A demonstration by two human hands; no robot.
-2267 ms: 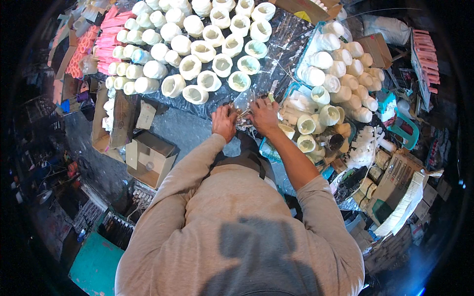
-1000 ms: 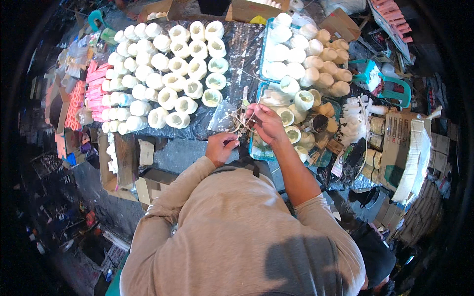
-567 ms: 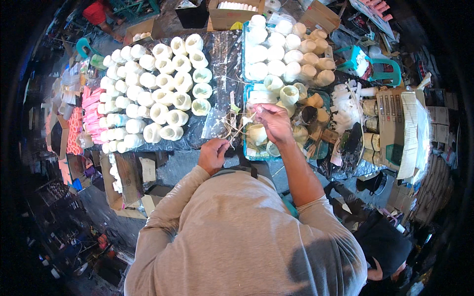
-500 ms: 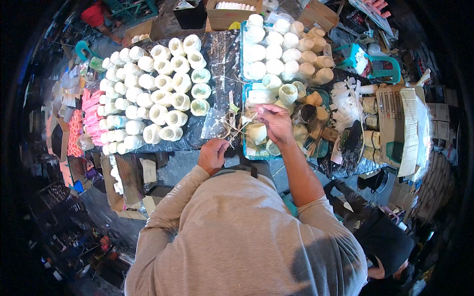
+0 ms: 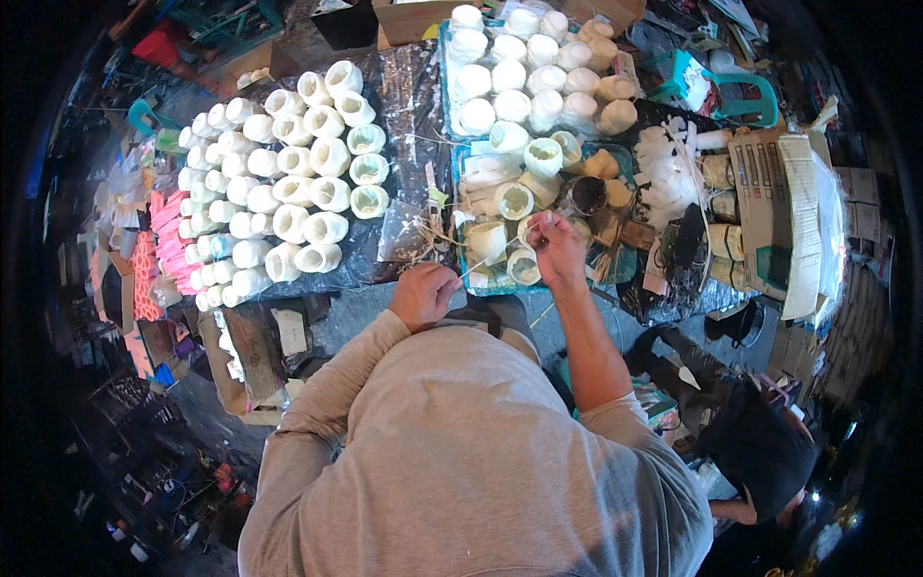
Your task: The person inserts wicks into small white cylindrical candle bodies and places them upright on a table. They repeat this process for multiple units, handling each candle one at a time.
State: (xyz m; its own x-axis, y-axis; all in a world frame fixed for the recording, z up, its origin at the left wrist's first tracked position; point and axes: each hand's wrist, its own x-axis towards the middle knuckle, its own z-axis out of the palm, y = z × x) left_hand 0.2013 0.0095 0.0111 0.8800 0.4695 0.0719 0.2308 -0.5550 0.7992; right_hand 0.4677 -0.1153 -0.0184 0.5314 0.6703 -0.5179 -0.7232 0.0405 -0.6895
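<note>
My left hand (image 5: 423, 295) is closed at the table's front edge, with a thin pale stick (image 5: 470, 273) jutting from its fingertips to the right. My right hand (image 5: 558, 248) hangs over the front of a teal tray, its thumb and fingers pinched together; whatever they hold is too small to make out. Just beyond and beside it in the tray are cream, hollow cup-shaped pieces, among them an upright cup (image 5: 514, 200) and a tilted cup (image 5: 486, 241). A dark round container (image 5: 585, 196) stands farther right in the tray (image 5: 625, 274).
Rows of whitish cups (image 5: 310, 194) cover the table's left side, and more rounded white pieces (image 5: 509, 77) fill a far tray. Pink strips (image 5: 169, 229) lie at far left. Cardboard (image 5: 800, 226) stands at the right. Another person (image 5: 755, 447) bends at lower right.
My right hand has moved nearer to me and away from the thin strand it was pinching beside my left hand. My left hand stays low, closed. The whole view has shifted slightly.
</note>
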